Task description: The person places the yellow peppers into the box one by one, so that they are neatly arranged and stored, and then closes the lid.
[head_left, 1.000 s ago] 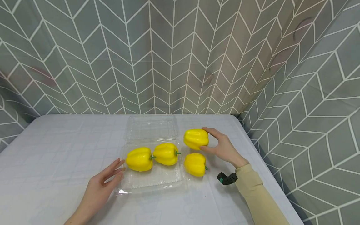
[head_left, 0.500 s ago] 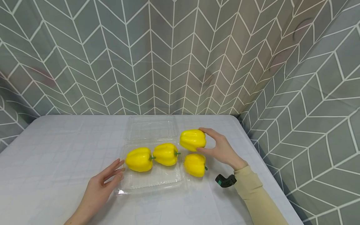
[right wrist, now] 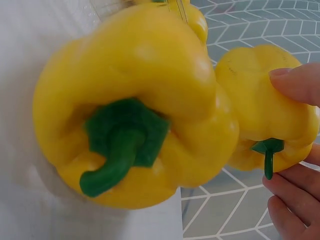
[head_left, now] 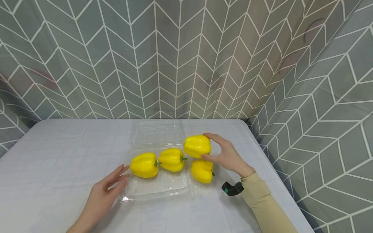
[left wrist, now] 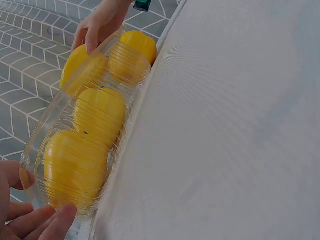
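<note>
A clear plastic clamshell tray (head_left: 157, 189) lies on the white table with its lid (head_left: 157, 131) folded open behind it. Two yellow bell peppers (head_left: 144, 165) (head_left: 172, 159) lie side by side in the tray, also seen through its wall as peppers (left wrist: 75, 165) (left wrist: 100, 112). A third pepper (head_left: 202, 171) (right wrist: 135, 105) sits on the table just right of the tray. My right hand (head_left: 221, 152) holds a fourth pepper (head_left: 197, 146) (right wrist: 260, 110) between thumb and fingers, above the tray's back right corner. My left hand (head_left: 112, 183) rests flat with straight fingers (left wrist: 35, 220) against the tray's front left corner.
The white table (head_left: 58, 155) ends at its right edge (head_left: 271, 161) close to my right forearm. A grey patterned curtain (head_left: 175, 58) hangs behind and to the right.
My right hand has carried its pepper a little to the left, nearer the tray. The left hand and the other peppers have not moved.
</note>
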`<state>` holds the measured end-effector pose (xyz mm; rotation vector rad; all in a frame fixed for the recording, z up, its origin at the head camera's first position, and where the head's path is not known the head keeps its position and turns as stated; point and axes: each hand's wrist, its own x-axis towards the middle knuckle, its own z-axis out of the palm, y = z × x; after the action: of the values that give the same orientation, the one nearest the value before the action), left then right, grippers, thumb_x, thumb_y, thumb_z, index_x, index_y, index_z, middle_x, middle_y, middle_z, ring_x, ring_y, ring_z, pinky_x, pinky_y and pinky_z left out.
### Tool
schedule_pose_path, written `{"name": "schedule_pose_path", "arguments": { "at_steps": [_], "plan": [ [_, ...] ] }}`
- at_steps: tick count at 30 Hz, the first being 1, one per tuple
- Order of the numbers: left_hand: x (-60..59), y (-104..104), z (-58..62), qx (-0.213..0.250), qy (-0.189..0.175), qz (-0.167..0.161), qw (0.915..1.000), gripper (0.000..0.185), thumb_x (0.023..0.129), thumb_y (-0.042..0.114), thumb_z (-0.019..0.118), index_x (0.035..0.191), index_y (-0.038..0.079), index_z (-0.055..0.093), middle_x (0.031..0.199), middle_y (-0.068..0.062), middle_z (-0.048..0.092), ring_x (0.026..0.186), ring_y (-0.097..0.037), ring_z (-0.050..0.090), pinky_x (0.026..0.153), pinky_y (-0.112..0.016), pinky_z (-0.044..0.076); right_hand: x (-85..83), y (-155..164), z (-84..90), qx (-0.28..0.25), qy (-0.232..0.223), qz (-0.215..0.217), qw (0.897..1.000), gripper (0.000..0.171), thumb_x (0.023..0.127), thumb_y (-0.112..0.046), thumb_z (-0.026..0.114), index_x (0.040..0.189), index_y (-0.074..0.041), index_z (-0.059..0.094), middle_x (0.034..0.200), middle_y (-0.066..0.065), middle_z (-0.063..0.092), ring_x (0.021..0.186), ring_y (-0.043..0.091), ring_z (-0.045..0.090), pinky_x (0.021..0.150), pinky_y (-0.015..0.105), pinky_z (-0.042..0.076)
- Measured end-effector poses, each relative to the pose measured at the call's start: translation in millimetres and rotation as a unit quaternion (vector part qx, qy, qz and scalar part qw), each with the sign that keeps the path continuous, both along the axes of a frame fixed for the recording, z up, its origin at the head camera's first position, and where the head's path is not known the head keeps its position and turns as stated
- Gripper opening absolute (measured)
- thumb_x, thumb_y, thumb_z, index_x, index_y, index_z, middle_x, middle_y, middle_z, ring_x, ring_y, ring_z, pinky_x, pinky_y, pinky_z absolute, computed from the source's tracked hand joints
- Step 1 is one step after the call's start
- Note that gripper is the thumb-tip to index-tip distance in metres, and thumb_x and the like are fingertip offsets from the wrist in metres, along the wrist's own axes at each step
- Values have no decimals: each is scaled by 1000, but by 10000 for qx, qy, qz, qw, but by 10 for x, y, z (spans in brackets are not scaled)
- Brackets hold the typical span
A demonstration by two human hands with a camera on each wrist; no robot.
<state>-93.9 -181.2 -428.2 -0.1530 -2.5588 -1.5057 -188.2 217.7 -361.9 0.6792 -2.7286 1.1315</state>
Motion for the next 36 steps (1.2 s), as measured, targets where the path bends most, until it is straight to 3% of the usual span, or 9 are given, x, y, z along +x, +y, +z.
{"name": "schedule_pose_path", "arguments": {
  "at_steps": [15, 24, 36],
  "plan": [
    [-5, -7, -23, 35, 128, 5, 9999, 56, 97, 17, 67, 149, 9, 48, 139, -9, 61, 106, 13, 59, 79, -8, 52, 113, -163, 52, -280, 189, 508, 9981, 71, 82, -23, 84, 144, -20, 52, 145, -4, 54, 138, 23, 46, 116, 54, 35],
    [-7, -12, -21, -21, 106, -31, 9999, 56, 97, 18, 67, 148, 8, 48, 138, -10, 62, 106, 13, 58, 81, -8, 51, 188, -296, 44, -237, 379, 946, 9945, 70, 83, -27, 84, 144, -20, 51, 145, -4, 54, 133, 20, 51, 112, 48, 43],
    [-4, -9, -15, -5, 67, -69, 10000, 56, 98, 19, 66, 149, 7, 47, 139, -10, 61, 106, 15, 57, 81, -9, 52, 249, -391, 45, -266, 584, 1187, 9909, 72, 80, -18, 85, 144, -20, 52, 144, -5, 55, 134, 17, 51, 113, 45, 43]
  ]
}}
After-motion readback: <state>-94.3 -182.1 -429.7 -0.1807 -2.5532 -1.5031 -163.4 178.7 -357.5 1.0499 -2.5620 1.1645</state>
